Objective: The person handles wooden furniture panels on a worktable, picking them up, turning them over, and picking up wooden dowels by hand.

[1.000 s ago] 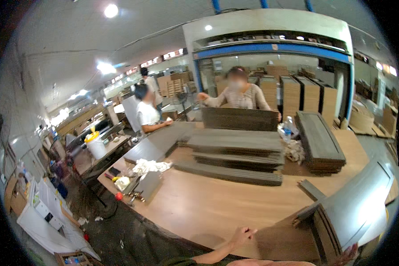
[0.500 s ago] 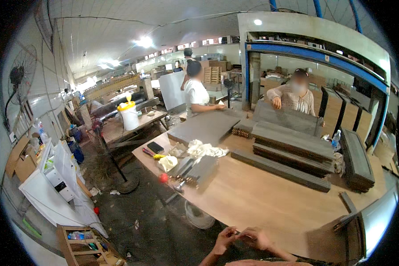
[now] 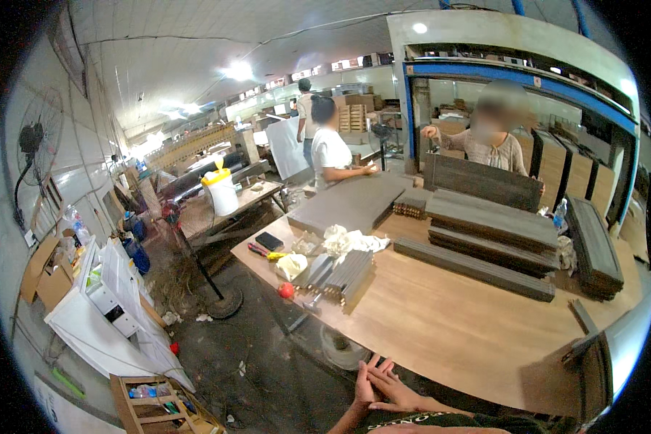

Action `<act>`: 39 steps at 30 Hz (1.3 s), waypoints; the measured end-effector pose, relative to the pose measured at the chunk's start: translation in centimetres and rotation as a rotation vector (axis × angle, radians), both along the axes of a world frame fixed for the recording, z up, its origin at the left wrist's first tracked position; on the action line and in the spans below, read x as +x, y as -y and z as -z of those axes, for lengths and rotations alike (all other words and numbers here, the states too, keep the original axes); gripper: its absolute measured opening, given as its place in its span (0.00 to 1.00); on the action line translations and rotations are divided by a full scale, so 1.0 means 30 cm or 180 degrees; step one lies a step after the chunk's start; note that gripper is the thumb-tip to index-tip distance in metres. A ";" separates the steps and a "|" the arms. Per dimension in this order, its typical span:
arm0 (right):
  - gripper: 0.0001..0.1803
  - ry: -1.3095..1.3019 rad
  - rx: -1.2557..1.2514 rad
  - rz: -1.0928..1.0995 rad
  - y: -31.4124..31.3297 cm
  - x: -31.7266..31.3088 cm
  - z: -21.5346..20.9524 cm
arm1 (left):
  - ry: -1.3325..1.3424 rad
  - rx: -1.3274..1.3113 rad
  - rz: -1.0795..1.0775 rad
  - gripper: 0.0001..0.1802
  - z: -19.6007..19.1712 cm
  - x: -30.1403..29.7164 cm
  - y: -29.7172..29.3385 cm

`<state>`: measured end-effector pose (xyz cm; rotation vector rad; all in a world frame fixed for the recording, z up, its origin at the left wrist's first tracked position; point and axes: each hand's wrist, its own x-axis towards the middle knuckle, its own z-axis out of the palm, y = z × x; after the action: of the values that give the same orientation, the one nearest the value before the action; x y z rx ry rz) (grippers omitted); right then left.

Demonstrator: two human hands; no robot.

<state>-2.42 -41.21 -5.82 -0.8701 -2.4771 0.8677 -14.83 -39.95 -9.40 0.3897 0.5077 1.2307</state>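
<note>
At the near edge of the wooden table (image 3: 477, 340), my left hand (image 3: 366, 385) and my right hand (image 3: 399, 394) lie against each other. Their fingers are stretched out, and no object shows in either one. On the table's left part rest short dark strips (image 3: 340, 275) in a bundle, beside white cloths (image 3: 351, 242), a red ball-like knob (image 3: 286, 290) and a black phone (image 3: 269, 240). Long dark grey strips (image 3: 474, 269) lie across the middle, with stacked dark panels (image 3: 495, 220) behind them.
Across the table a person (image 3: 495, 137) holds a dark panel (image 3: 484, 181) upright. Another person (image 3: 330, 148) in white stands at the far left edge by a large grey panel (image 3: 347, 206). A stand fan (image 3: 210, 278) and a white bucket (image 3: 222, 194) are further left.
My hands went from fingers bent together to fingers stretched out, palm to palm. The person opposite has tipped the dark panel more upright and raised one hand. The view has shifted slightly.
</note>
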 end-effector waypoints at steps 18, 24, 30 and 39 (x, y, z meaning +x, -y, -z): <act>0.14 -0.1456 -0.1752 0.1471 0.037 0.136 0.156 | -0.0580 0.1373 0.1558 0.52 -0.075 0.033 -0.009; 0.13 -0.0934 -0.2219 0.1768 0.065 0.164 0.089 | -0.0304 0.1110 0.1718 0.54 -0.126 0.025 0.023; 0.17 -0.1855 -0.2573 0.1793 0.035 0.186 0.135 | -0.0702 0.1765 0.1980 0.56 -0.154 0.032 -0.001; 0.12 -0.1748 -0.2696 0.2116 0.045 0.208 0.151 | -0.1422 0.1978 0.2309 0.59 -0.176 0.044 0.015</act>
<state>3.82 -42.55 -10.35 -1.3552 -1.1799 1.6166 -13.51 -40.40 -4.13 1.2749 0.2960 0.5560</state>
